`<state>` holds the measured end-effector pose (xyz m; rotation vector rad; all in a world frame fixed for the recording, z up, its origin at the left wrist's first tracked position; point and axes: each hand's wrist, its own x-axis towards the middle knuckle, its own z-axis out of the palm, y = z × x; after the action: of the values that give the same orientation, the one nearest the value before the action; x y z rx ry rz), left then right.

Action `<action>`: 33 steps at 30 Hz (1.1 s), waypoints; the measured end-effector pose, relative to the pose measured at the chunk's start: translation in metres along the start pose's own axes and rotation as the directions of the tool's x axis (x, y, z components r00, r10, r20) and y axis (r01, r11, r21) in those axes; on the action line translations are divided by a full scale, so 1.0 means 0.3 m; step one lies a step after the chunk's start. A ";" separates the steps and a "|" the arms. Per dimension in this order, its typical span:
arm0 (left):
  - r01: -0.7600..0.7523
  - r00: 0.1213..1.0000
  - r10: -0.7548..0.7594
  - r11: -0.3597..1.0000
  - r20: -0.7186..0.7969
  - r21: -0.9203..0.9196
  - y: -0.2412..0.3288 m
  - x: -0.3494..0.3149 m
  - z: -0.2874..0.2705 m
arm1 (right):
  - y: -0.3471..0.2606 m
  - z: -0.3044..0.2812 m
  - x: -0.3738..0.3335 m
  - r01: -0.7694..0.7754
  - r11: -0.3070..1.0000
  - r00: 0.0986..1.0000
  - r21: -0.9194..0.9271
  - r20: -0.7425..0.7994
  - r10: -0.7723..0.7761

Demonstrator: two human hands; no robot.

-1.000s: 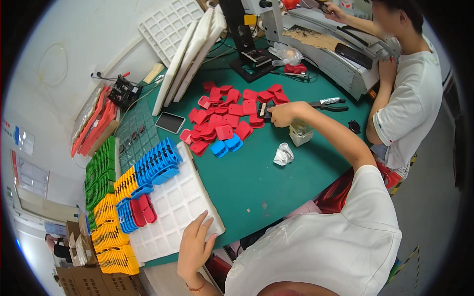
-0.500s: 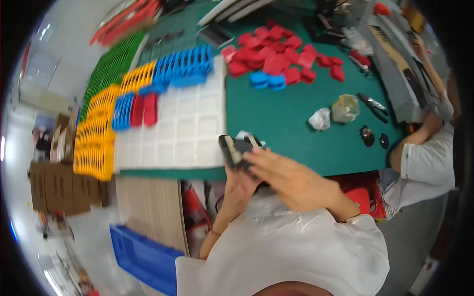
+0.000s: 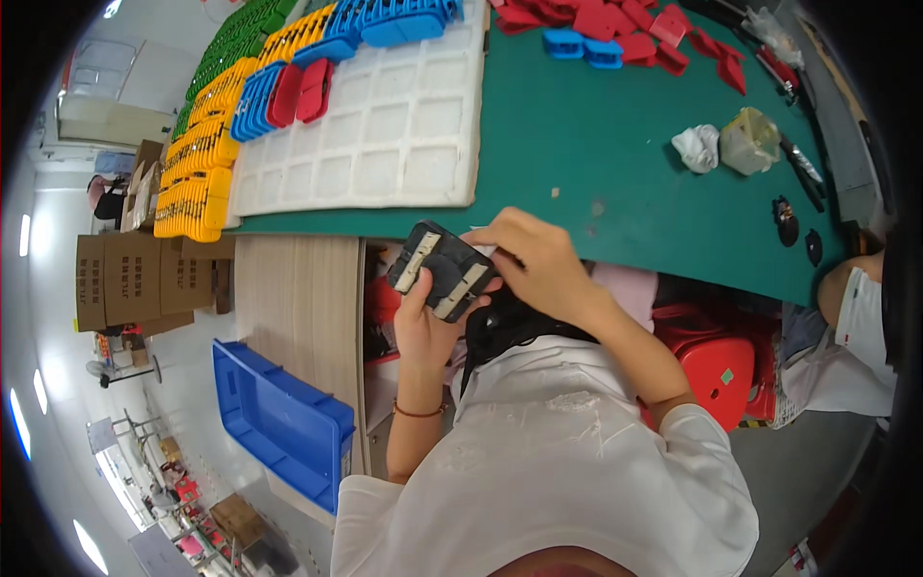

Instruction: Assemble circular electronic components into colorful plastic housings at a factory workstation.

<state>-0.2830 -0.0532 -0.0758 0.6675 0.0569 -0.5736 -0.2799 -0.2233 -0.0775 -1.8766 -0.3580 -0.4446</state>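
My left hand (image 3: pixel 425 332) holds a black rectangular block (image 3: pixel 444 274) with rounded corners and two cream strips on its face, just off the table's front edge. Its thumb lies along the block's near side, while some fingers show at the far side. At the block's right end is my right hand (image 3: pixel 543 262), fingers bent and drawn together. A whitish bit (image 3: pixel 485 250) shows beneath those fingertips; what it is I cannot make out.
On the green table (image 3: pixel 548 125) lies a white gridded tray (image 3: pixel 394 144) with rows of blue, yellow and green plastic pieces. Red pieces (image 3: pixel 615 19) are heaped at the back. A cloudy container (image 3: pixel 750 141) and crumpled white wad (image 3: pixel 696 148) stand right. A blue bin (image 3: pixel 284 413) is lower left.
The view has tipped down, so the table sits higher in the picture. The right hand has gone from lying flat over the block to bent fingers at its right end. The block's strips face up more plainly.
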 end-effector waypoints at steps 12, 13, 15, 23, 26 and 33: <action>-0.017 0.695 -0.051 0.996 -0.717 -0.087 -0.150 -0.277 -0.642 | -0.054 -0.443 0.051 -0.316 0.160 0.949 -0.935 -0.311 0.058; -0.108 0.652 -0.008 0.989 -0.758 -0.104 -0.128 -0.323 -0.768 | -0.016 -0.389 0.026 -0.169 0.613 0.925 -0.772 -0.340 -0.173; -0.270 0.581 -0.001 0.943 -0.814 -0.194 -0.114 -0.332 -0.915 | -0.024 -0.336 -0.047 -0.180 0.709 0.937 -0.682 -0.337 -0.086; -0.595 0.218 0.210 0.803 -0.953 0.041 -0.046 -0.240 -1.385 | 0.039 -0.454 -0.115 -0.080 0.505 0.997 -0.859 -0.071 0.039; -0.644 0.533 0.397 0.763 -0.747 -0.054 0.197 -0.369 -1.631 | 0.088 -0.522 -0.142 -0.150 0.600 0.971 -0.786 -0.230 -0.058; -0.139 0.704 0.439 0.856 -0.558 0.498 0.064 -0.198 -1.517 | 0.115 -0.565 -0.235 -0.264 0.577 0.949 -0.772 -0.315 0.014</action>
<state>-0.2643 0.2607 -0.4107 1.2664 0.4957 0.0072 -0.3488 -0.3968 -0.0864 -2.6660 0.2629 -0.8548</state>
